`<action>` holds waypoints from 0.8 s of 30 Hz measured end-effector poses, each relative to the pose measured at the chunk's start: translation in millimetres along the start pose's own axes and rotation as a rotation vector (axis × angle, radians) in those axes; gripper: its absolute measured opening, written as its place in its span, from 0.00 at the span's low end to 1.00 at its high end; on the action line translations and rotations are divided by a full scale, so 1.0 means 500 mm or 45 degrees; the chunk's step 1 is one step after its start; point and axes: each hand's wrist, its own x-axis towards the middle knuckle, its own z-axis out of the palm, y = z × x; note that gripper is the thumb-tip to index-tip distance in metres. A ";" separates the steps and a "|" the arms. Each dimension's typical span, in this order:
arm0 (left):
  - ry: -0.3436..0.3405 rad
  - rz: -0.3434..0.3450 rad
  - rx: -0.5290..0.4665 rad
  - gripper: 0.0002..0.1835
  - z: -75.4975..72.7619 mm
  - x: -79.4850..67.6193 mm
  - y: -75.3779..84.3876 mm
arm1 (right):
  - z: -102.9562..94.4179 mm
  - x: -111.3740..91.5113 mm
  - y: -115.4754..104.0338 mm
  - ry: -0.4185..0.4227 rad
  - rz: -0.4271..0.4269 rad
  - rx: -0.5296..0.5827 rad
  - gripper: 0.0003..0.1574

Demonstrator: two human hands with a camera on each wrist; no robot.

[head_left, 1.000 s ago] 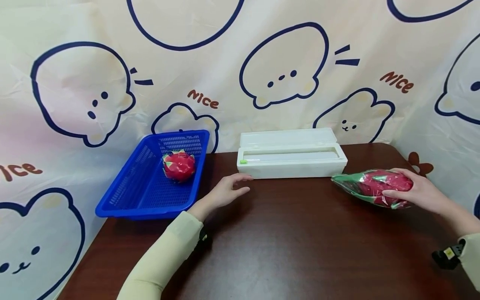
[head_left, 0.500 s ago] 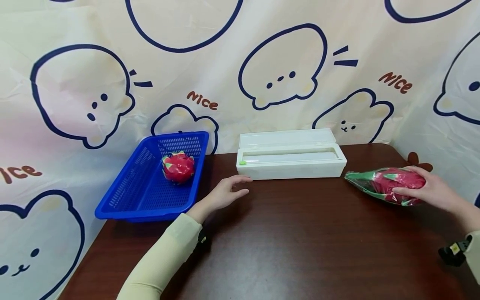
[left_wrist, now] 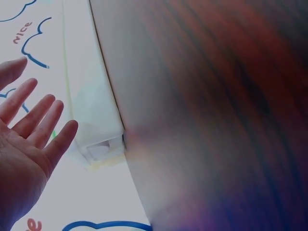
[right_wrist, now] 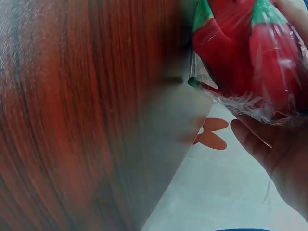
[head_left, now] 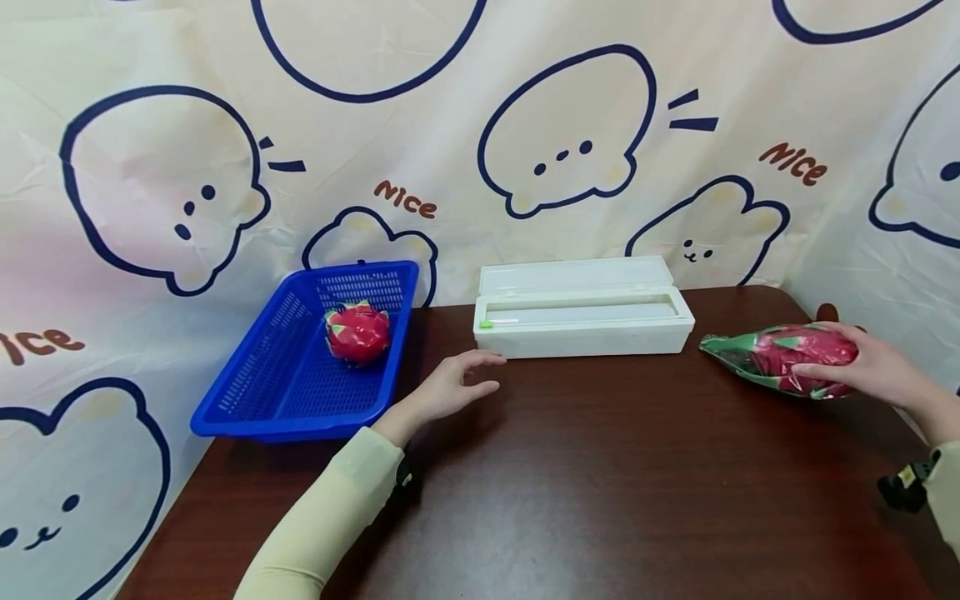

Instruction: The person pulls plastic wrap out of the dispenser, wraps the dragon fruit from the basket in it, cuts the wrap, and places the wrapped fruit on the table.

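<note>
On the right of the head view, my right hand (head_left: 888,367) grips a red dragon fruit (head_left: 806,358) wrapped in clear plastic film, low over the table's right side. A gathered end of film and green leaf tips point left. The right wrist view shows the wrinkled film close up, with the wrapped fruit (right_wrist: 236,53) against my palm. My left hand (head_left: 448,385) holds nothing, its fingers loosely extended, near the front left corner of a white cling film dispenser (head_left: 585,340). The dispenser's lid is raised, and a green slider sits at its left end.
A blue plastic basket (head_left: 225,423) stands at the table's back left, with an unwrapped dragon fruit (head_left: 357,335) inside. The dark brown table (head_left: 600,483) meets a cartoon-printed cloth (head_left: 420,150) behind and at the sides.
My right hand has carried the wrapped dragon fruit to the right and slightly farther back. The left hand, basket and dispenser stay where they were.
</note>
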 end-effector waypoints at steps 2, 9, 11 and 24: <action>0.005 0.005 0.002 0.22 0.000 -0.001 0.001 | -0.001 -0.002 -0.003 -0.005 -0.012 -0.021 0.67; 0.013 0.008 -0.005 0.22 0.002 -0.001 0.002 | 0.004 -0.005 0.001 0.013 -0.013 0.010 0.70; 0.017 0.020 -0.012 0.22 0.003 -0.001 0.003 | 0.006 -0.003 0.006 0.033 -0.010 0.037 0.71; 0.047 0.069 -0.007 0.22 0.002 0.006 0.004 | 0.005 0.002 0.012 0.042 -0.015 -0.013 0.76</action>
